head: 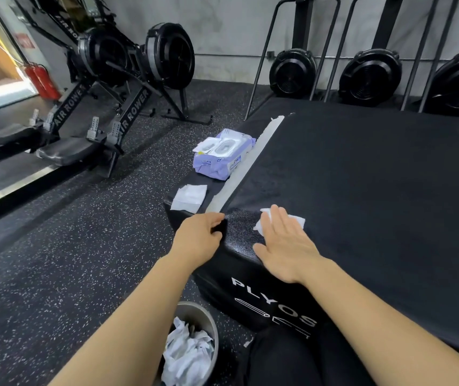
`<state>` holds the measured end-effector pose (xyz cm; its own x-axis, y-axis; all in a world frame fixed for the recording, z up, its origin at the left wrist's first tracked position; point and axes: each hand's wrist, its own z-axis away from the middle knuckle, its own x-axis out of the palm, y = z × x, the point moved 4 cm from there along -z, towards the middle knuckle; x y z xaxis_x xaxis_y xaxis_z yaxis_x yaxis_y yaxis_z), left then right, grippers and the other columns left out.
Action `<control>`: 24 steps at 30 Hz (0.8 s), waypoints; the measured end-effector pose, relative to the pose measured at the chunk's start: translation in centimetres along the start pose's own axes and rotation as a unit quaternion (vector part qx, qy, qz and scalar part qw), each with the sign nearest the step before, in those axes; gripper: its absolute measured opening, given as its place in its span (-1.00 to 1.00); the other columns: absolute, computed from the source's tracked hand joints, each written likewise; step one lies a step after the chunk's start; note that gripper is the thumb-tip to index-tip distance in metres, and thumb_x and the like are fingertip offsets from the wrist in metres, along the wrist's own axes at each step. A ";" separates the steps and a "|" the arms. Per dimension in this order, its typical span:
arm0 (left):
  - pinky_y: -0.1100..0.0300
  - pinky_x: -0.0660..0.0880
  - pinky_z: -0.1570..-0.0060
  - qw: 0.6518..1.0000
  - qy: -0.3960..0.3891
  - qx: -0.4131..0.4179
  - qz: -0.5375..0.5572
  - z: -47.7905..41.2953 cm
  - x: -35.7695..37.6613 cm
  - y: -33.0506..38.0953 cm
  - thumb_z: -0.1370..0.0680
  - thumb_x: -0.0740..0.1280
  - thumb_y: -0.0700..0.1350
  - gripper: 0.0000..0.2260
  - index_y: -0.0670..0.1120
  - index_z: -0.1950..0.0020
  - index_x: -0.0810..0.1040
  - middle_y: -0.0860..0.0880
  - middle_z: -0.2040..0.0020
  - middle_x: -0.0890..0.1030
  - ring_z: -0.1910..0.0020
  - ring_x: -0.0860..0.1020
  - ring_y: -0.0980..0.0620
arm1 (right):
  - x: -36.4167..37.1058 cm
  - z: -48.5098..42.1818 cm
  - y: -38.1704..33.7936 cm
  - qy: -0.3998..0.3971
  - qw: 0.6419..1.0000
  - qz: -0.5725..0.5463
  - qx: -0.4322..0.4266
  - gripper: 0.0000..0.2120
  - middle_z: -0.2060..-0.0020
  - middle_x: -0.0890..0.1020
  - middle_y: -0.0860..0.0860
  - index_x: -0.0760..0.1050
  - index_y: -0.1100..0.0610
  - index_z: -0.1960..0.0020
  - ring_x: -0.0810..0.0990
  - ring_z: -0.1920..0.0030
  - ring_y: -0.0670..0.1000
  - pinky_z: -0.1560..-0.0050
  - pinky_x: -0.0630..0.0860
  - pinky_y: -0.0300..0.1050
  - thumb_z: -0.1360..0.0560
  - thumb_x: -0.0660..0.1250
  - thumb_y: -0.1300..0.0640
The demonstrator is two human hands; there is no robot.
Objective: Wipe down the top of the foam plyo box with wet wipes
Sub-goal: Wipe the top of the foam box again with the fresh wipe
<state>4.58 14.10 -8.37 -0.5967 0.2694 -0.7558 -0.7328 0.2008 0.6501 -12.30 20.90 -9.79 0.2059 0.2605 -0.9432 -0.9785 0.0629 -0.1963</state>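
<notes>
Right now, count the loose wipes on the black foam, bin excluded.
2. One wipe is pressed under the right hand on the plyo box top; the other wipe lies flat on the lower step, near the wipes pack. The hand may hide more.

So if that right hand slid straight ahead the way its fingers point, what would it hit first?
The right hand, flat on the wet wipe, would cross bare box top and probably meet the grey tape strip along its left edge first. The wipes pack sits just beyond, seemingly lower.
</notes>
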 end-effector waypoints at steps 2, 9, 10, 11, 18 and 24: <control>0.18 0.32 -0.38 1.000 -0.005 0.007 -0.005 0.0 0.1 -0.2 -0.54 0.30 -0.28 -0.56 -0.07 -0.42 0.44 -0.01 -0.32 0.55 -0.32 0.48 0.10 | -0.3 -2.1 -1.5 0.000 1.000 -0.002 -0.014 -0.33 -0.56 -0.36 0.15 -0.32 0.20 -0.59 -0.39 -0.55 0.09 -0.55 -0.30 0.00 -0.68 -0.08 -0.10; 0.13 0.38 -0.33 0.999 0.004 0.008 -0.043 -0.2 0.1 0.3 -0.52 0.30 -0.27 -0.58 -0.07 -0.38 0.46 -0.02 -0.28 0.57 -0.30 0.50 0.08 | -1.4 -7.2 -4.7 -0.002 0.999 0.007 -0.050 -0.35 -0.57 -0.32 0.13 -0.30 0.18 -0.60 -0.35 -0.57 0.08 -0.55 -0.30 -0.01 -0.69 -0.08 -0.07; 0.11 0.39 -0.32 0.998 0.004 0.004 -0.055 -0.2 0.1 0.5 -0.53 0.31 -0.25 -0.59 -0.06 -0.38 0.46 -0.02 -0.28 0.57 -0.31 0.50 0.07 | -1.4 -7.0 -4.5 -0.001 0.999 0.008 -0.053 -0.36 -0.57 -0.32 0.12 -0.31 0.17 -0.60 -0.34 -0.57 0.07 -0.55 -0.30 -0.02 -0.69 -0.08 -0.08; 0.09 0.39 -0.31 0.998 0.003 -0.002 -0.068 -0.2 0.1 0.7 -0.54 0.31 -0.22 -0.60 -0.05 -0.38 0.46 -0.01 -0.29 0.57 -0.31 0.49 0.06 | -1.4 -6.7 -4.2 0.000 0.998 0.008 -0.055 -0.36 -0.58 -0.31 0.11 -0.30 0.16 -0.60 -0.34 -0.57 0.06 -0.55 -0.31 -0.04 -0.69 -0.09 -0.08; 0.11 0.43 -0.05 0.962 0.005 0.003 -0.272 0.0 0.1 4.0 -0.55 0.29 0.14 -0.66 -0.01 -0.24 0.52 0.00 -0.16 0.59 -0.17 0.53 -0.05 | -1.4 -0.8 2.2 0.013 1.000 -0.014 -0.014 -0.38 -0.59 -0.30 0.05 -0.27 0.11 -0.61 -0.32 -0.58 0.00 -0.51 -0.29 -0.11 -0.69 -0.08 -0.10; 0.03 0.38 -0.26 0.929 -0.051 0.061 -0.362 -0.6 0.8 4.7 -0.60 0.22 0.13 -0.59 -0.02 -0.39 0.44 -0.01 -0.39 0.46 -0.32 0.45 -0.07 | -1.2 0.3 3.6 -0.005 1.000 -0.011 0.016 -0.38 -0.57 -0.33 0.08 -0.30 0.13 -0.61 -0.36 -0.57 0.03 -0.51 -0.31 -0.09 -0.69 -0.12 -0.09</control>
<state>0.45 14.68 -5.96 0.0766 0.1090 -0.9911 -0.8837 0.4678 -0.0169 -16.05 21.08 -9.30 0.2273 0.2687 -0.9360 -0.9731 0.0998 -0.2077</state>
